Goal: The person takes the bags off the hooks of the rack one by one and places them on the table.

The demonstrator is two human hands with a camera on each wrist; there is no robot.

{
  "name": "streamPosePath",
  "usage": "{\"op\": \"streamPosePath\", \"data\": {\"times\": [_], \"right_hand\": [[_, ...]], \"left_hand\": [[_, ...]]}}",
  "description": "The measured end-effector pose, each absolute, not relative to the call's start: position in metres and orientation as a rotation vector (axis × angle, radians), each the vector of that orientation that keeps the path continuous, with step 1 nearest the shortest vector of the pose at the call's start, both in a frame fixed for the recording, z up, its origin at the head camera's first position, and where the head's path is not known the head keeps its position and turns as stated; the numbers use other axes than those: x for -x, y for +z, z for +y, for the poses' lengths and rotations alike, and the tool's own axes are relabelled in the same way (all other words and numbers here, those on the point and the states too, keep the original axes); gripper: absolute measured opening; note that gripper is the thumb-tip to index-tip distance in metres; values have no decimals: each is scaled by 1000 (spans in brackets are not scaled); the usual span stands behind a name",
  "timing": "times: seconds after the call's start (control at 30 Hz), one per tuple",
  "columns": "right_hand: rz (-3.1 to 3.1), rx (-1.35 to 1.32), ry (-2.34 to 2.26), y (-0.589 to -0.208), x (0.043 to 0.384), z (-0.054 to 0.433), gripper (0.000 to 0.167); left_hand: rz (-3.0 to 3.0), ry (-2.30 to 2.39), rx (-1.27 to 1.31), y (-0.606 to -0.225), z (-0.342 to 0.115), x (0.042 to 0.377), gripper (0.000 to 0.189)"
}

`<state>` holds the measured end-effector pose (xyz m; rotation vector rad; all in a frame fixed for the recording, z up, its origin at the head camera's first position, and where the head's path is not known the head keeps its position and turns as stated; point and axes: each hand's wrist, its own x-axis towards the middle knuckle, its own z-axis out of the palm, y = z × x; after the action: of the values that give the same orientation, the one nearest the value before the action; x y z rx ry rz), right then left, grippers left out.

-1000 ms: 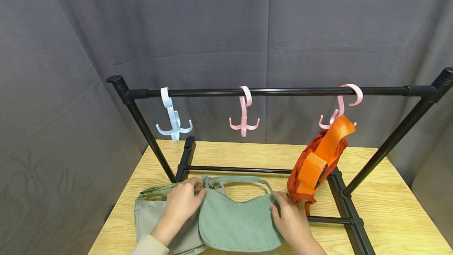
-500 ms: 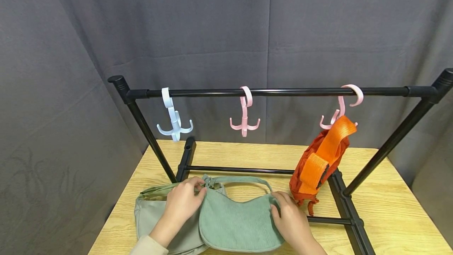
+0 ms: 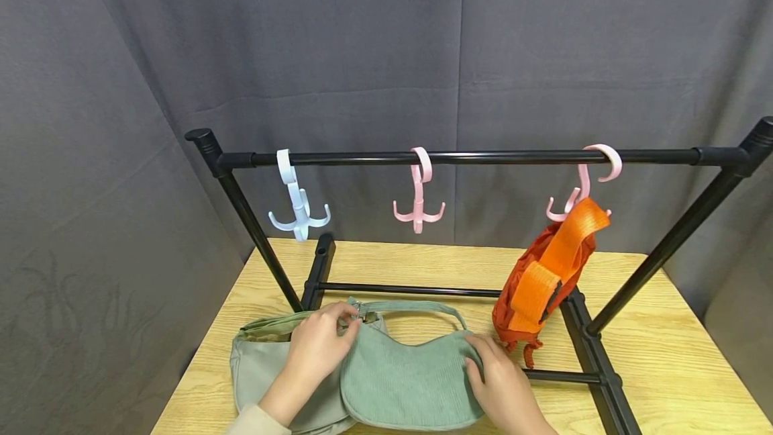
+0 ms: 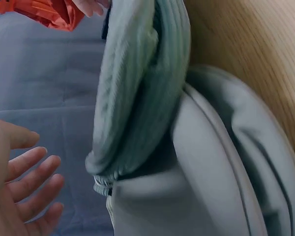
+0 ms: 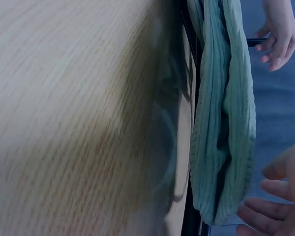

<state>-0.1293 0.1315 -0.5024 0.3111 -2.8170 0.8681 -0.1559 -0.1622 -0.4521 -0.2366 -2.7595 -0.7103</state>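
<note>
A green corduroy shoulder bag [image 3: 410,378] lies at the front of the table, its strap [image 3: 417,305] arched toward the rack. My left hand [image 3: 320,341] is at its upper left corner, fingertips beside the metal strap ring. In the left wrist view that hand's fingers are loosely bent, with nothing between them. My right hand [image 3: 504,378] is at the bag's right end; the right wrist view has its fingertips right at the corduroy edge, fingers relaxed. Partly under the green bag and my left forearm lies a grey-green bag [image 3: 256,368], its top gaping.
A black rack [image 3: 501,158] spans the table [image 3: 676,348]. From its bar hang a light blue hook [image 3: 298,210], a pink hook [image 3: 418,200] and a second pink hook [image 3: 582,180] bearing an orange bag [image 3: 546,280]. Grey curtain stands behind.
My left hand has shifted slightly right toward the strap ring. My right hand has barely moved at the bag's end. The hanging orange bag has swayed a little.
</note>
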Motion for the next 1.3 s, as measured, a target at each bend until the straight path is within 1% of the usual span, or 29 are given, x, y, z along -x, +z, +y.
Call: {"op": "streamPosePath", "data": {"times": [0.17, 0.57, 1.0, 1.3], "right_hand": [[-2787, -329, 838, -498, 123, 134, 34], [-2582, -402, 806, -493, 115, 142, 30], [-2510, -365, 716, -481, 101, 163, 29], [-2397, -423, 706, -487, 95, 183, 35]], "left_hand": [[-2784, -800, 249, -448, -154, 153, 9], [-2771, -867, 339, -450, -132, 154, 10], [-2776, -979, 392, -452, -100, 154, 11], [-2755, -1005, 426, -458, -84, 148, 7]]}}
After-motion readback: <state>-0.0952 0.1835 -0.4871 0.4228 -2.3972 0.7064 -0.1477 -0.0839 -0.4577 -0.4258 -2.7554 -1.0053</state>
